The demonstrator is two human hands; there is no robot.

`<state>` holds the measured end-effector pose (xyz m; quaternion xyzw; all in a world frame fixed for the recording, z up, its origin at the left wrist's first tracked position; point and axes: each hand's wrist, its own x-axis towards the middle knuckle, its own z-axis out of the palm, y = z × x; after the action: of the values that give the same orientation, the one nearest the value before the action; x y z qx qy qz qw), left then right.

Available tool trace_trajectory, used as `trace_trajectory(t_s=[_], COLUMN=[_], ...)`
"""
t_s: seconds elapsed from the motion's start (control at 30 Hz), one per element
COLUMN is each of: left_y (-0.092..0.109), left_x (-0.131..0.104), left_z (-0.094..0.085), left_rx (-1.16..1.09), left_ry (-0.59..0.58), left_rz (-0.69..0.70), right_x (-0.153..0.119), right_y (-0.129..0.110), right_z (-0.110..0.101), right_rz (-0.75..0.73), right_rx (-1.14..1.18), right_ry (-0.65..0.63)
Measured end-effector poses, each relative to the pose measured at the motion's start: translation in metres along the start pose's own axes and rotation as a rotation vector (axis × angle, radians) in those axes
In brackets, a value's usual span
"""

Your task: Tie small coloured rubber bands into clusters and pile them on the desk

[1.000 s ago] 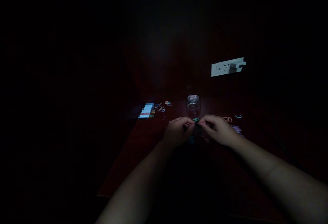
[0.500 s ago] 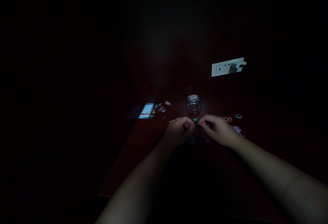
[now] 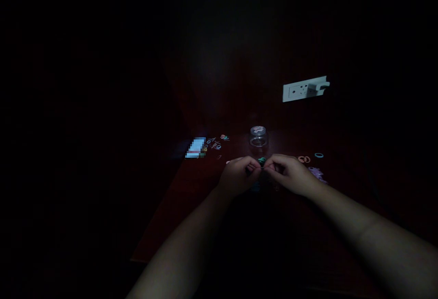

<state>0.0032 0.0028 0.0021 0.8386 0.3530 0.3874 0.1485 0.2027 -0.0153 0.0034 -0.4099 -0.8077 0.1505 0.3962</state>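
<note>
My left hand (image 3: 240, 174) and my right hand (image 3: 290, 173) meet above the dark red table (image 3: 178, 203), fingertips pinched almost together. Between them runs a short stretch of something thin and pale, too small to name, held at both ends. Just behind the fingertips is a small green item (image 3: 262, 160). A blue pile (image 3: 255, 187) lies partly hidden below my left hand. Right of my right hand are orange rings (image 3: 303, 159), a purple pile (image 3: 317, 174) and a blue-green ring (image 3: 319, 155).
A clear lidded jar (image 3: 258, 137) stands behind my hands. At the left are a bright pixelated screen (image 3: 196, 147) and scattered small rings and bands (image 3: 215, 145). A white wall socket (image 3: 304, 89) holds a plug. The surroundings are very dark.
My fingertips have come slightly closer together, and less of the thin pale thing shows between them. My right hand has shifted a little; the items on the table have not moved.
</note>
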Motion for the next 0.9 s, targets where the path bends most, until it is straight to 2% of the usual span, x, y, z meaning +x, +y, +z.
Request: trace_trajectory(t_s=[0.33, 0.9], left_y=[0.0008, 0.0027], left_x=[-0.0004, 0.0004], left_z=[-0.0006, -0.0012], left_rx=[0.015, 0.004], left_ry=[0.002, 0.008], left_rz=[-0.014, 0.014], right_x=[0.0006, -0.0003], right_y=[0.0018, 0.0045], right_z=[-0.0013, 0.0007], right_rz=[0.033, 0.083], right_rx=[-0.029, 0.046], right_ry=[0.058, 0.046])
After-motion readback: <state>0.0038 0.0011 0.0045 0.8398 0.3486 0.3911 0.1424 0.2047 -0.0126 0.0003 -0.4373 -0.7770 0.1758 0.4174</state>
